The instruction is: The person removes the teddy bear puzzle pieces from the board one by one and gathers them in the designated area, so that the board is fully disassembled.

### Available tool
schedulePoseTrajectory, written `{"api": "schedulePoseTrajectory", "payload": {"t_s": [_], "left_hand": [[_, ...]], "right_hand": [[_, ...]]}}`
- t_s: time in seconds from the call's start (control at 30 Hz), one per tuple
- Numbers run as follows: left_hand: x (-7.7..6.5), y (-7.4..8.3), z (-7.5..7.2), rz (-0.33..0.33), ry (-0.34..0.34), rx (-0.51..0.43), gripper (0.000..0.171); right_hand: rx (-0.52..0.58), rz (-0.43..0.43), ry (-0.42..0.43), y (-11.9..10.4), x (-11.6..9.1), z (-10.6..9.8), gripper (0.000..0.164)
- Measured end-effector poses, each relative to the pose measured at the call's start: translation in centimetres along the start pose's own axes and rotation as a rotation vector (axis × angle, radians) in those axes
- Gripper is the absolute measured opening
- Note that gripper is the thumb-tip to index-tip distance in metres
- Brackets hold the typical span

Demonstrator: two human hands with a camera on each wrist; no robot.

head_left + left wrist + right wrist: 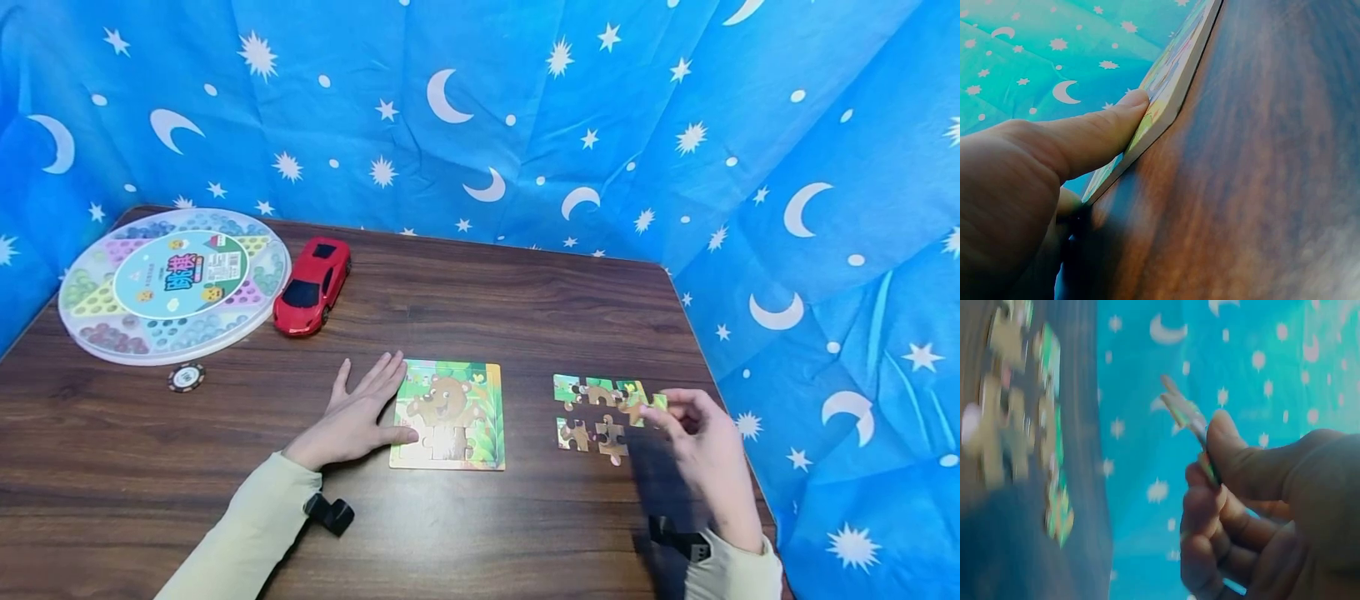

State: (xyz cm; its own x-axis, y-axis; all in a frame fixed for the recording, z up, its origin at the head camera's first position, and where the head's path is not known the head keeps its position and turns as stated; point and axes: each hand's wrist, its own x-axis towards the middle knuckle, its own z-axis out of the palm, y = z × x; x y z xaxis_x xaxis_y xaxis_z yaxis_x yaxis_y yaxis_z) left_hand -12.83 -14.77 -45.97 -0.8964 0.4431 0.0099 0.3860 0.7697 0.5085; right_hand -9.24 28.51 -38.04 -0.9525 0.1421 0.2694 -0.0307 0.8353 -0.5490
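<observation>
A square puzzle board point(487, 417) with a bear picture lies at the middle of the table. My left hand point(360, 417) is spread at its left edge, the thumb resting on the board's surface, as the left wrist view also shows. At the right, my right hand point(701, 442) pinches a jigsaw piece point(1188, 415) between thumb and fingers, raised off the table. Several loose jigsaw pieces point(611, 437) lie in two rows just left of that hand. The held piece overlaps the upper row in the head view.
A round Chinese checkers box point(97, 329) lies at the back left, with a red toy car point(315, 283) beside it. A poker chip point(186, 377) is in front of the box. A blue star-and-moon cloth point(510, 150) hangs behind and right of the wooden table point(480, 533).
</observation>
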Motion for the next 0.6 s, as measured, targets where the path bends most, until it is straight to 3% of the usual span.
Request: {"api": "schedulePoseTrajectory", "payload": {"t_s": [0.17,0.33,0.47,0.6], "left_hand": [[0.0,0.0,0.0,0.002,0.001,-0.004,0.103],[0.0,0.1,-0.1,0.000,0.001,-0.003,0.103],[-0.1,0.2,-0.2,0.003,0.000,-0.009,0.102],[-0.1,0.2,-0.2,0.004,-0.001,-0.010,0.102]], "right_hand": [[-0.079,0.127,-0.111,2.9,0.3,-0.6,0.031],[-0.091,0.172,-0.233,4.6,0.4,-0.1,0.024],[-0.068,0.226,-0.276,5.1,0.6,0.3,0.021],[-0.086,0.291,-0.282,5.2,0.8,0.6,0.031]]}}
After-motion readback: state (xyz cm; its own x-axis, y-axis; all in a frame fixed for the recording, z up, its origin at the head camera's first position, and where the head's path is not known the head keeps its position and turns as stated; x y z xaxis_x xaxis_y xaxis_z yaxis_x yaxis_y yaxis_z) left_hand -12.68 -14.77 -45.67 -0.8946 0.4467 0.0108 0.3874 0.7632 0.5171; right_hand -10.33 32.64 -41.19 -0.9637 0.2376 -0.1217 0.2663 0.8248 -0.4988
